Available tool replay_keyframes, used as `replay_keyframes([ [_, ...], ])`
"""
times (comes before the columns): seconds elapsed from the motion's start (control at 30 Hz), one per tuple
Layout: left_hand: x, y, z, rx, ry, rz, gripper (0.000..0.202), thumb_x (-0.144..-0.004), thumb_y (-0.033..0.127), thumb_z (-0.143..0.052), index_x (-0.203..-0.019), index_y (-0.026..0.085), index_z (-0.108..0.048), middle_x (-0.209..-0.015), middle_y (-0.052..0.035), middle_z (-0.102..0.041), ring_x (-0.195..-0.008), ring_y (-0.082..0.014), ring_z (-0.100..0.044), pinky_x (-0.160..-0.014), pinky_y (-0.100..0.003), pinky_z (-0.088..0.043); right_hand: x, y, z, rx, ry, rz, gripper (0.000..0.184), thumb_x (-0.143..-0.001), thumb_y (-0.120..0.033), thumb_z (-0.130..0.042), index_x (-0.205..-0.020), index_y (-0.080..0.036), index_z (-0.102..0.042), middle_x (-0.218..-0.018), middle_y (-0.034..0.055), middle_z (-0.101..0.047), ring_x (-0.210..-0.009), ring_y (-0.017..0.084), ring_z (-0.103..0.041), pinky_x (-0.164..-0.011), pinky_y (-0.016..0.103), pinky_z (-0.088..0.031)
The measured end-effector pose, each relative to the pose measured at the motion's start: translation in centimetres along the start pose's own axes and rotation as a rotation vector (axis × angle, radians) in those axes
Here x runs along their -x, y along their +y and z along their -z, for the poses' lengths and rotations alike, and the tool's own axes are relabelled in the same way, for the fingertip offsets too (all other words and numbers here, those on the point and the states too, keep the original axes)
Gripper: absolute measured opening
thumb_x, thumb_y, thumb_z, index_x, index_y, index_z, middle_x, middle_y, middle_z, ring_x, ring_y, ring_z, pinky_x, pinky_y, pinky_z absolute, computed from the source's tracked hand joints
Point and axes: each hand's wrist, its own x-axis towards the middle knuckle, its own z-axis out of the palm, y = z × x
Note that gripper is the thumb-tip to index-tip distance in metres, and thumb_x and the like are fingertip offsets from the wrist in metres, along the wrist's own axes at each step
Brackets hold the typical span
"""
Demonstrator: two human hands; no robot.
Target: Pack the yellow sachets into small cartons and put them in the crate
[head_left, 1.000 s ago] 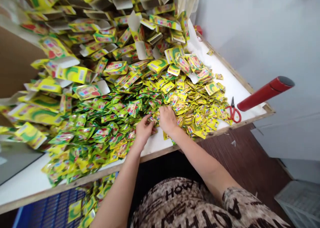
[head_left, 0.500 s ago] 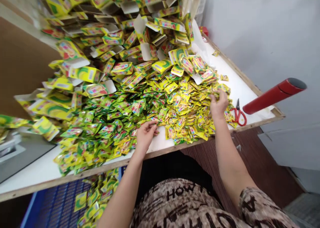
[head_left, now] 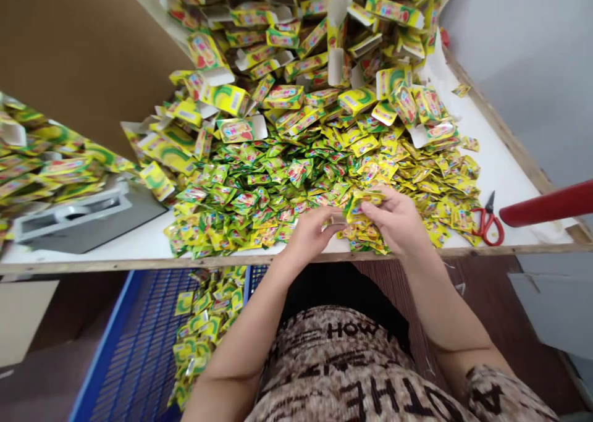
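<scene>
Table (head_left: 498, 162): white top with a wooden rim, and most of it is covered.

Far half: a pile of open cartons (head_left: 287, 51), yellow-green with their flaps up, lying at all angles. A second lot of cartons (head_left: 41, 162) sits at the far left, over a grey tray-like unit (head_left: 83, 218).

Near half: a loose heap of sachets (head_left: 278, 187), greener to the left and yellower to the right. It runs up to the table's near edge.

Below the edge, left of the person's lap: a blue crate (head_left: 134, 341) with more sachets (head_left: 204, 323) lying in it.

Right side: a red tube (head_left: 546, 204) juts in over the table corner, and its far end is out of frame.

Right hand (head_left: 398, 221): held just above the heap's near edge, its grip clamped on a small bundle of sachets (head_left: 364, 199), thumb under and fingers over.

Left hand (head_left: 312, 233): just beside the right hand, fingers curled toward the bundle's left end. I cannot tell whether this grip pinches the bundle or only touches it.

Red-handled scissors (head_left: 488, 221): flat on the table, right of the heap, well apart from both hands.

Judgement: the step in hand is squaring up a handful of sachets between the two hands, over the near edge. The sachets look slick and thin. Any further move with the bundle calls for an even pinch across the whole stack and support at both ends, or single sachets could slide out.
</scene>
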Motion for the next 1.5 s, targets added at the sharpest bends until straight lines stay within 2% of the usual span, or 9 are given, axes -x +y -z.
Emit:
replay_keyframes([
  [0.07,0.9,-1.9,-0.2,0.229,-0.01,0.154,0.031,-0.082,0.036,-0.068,-0.105,0.015,-0.067,-0.1,-0.01,-0.072,-0.099,-0.0243,-0.067,-0.093,-0.04,-0.051,-1.4,2.3,-1.4,0.014,0.037,0.014,0.024,-0.074,-0.033,-0.075,-0.092,-0.021,-0.067,-0.088,0.0023,-0.071,-0.082,0.018,-0.067,-0.082,0.035,-0.056],
  [0.17,2.3,-4.0,0.0,0.5,0.045,0.289,0.049,-0.077,0.034,-0.072,-0.119,0.015,-0.057,-0.103,-0.0099,-0.071,-0.097,-0.0227,-0.068,-0.091,-0.036,-0.052,-2.5,4.9,-2.8,0.279,0.064,0.196,0.021,-0.078,-0.031,-0.071,-0.097,-0.022,-0.067,-0.097,0.0042,-0.07,-0.093,0.021,-0.065,-0.087,0.038,-0.053],
  [0.33,3.4,-4.1,0.6,0.461,0.091,0.304,0.058,-0.078,0.027,-0.07,-0.131,0.017,-0.047,-0.083,-0.0027,-0.068,-0.082,-0.0184,-0.067,-0.079,-0.029,-0.052,-2.0,4.9,-3.7,0.828,-0.294,0.485,0.016,-0.088,-0.02,-0.056,-0.1,-0.021,-0.067,-0.094,0.0079,-0.067,-0.094,0.023,-0.059,-0.086,0.038,-0.047],
  [0.53,3.4,-4.5,-0.2,0.394,0.138,0.289,0.045,-0.08,0.026,-0.067,-0.123,0.018,-0.055,-0.079,-0.0011,-0.065,-0.078,-0.0176,-0.065,-0.075,-0.029,-0.051,-2.6,1.9,-4.2,1.235,-0.522,0.429,0.015,-0.086,-0.014,-0.05,-0.086,-0.016,-0.065,-0.082,0.0084,-0.058,-0.083,0.022,-0.053,-0.076,0.033,-0.042],
  [0.7,3.8,-4.6,-0.6,0.464,0.148,0.246,0.032,-0.08,0.027,-0.066,-0.11,0.015,-0.06,-0.096,-0.0064,-0.069,-0.094,-0.0204,-0.065,-0.087,-0.031,-0.05,-3.2,0.6,-5.1,1.287,-0.654,0.38,0.013,-0.082,-0.012,-0.052,-0.075,-0.016,-0.063,-0.08,0.0069,-0.057,-0.078,0.02,-0.052,-0.072,0.03,-0.04],
  [0.87,4.0,-4.1,-0.5,0.448,0.176,0.262,0.024,-0.079,0.033,-0.068,-0.095,0.015,-0.065,-0.089,-0.0048,-0.07,-0.085,-0.0188,-0.064,-0.079,-0.028,-0.05,-3.1,0.0,-5.9,1.422,-0.724,0.385,0.014,-0.079,-0.011,-0.053,-0.073,-0.016,-0.064,-0.08,0.0099,-0.059,-0.081,0.022,-0.053,-0.072,0.032,-0.039],
  [1.1,4.5,-3.2,-0.7,0.622,0.245,0.318,0.028,-0.082,0.035,-0.066,-0.101,0.015,-0.069,-0.1,-0.0067,-0.072,-0.093,-0.0194,-0.064,-0.088,-0.03,-0.049,-3.8,-0.2,-5.2,1.158,-0.773,0.379,0.015,-0.081,-0.011,-0.052,-0.08,-0.017,-0.065,-0.084,0.0067,-0.061,-0.082,0.02,-0.056,-0.075,0.031,-0.042],
  [1.33,4.4,-3.3,-1.5,0.651,0.273,0.319,0.037,-0.083,0.038,-0.066,-0.111,0.014,-0.066,-0.109,-0.0104,-0.071,-0.099,-0.0209,-0.065,-0.089,-0.032,-0.05,-2.9,2.0,-3.0,0.45,-0.28,0.133,0.026,-0.072,-0.025,-0.075,-0.097,-0.022,-0.066,-0.095,0.0015,-0.068,-0.088,0.018,-0.063,-0.083,0.033,-0.049],
  [1.5,4.3,-2.2,-0.6,0.319,0.531,0.228,0.037,-0.084,0.033,-0.066,-0.118,0.019,-0.064,-0.123,-0.0111,-0.066,-0.116,-0.0224,-0.06,-0.099,-0.034,-0.048,-1.8,3.7,-2.4,-0.05,-0.086,-0.113,0.037,-0.065,-0.027,-0.083,-0.097,-0.025,-0.066,-0.089,-0.0016,-0.07,-0.078,0.014,-0.065,-0.081,0.03,-0.054],
])
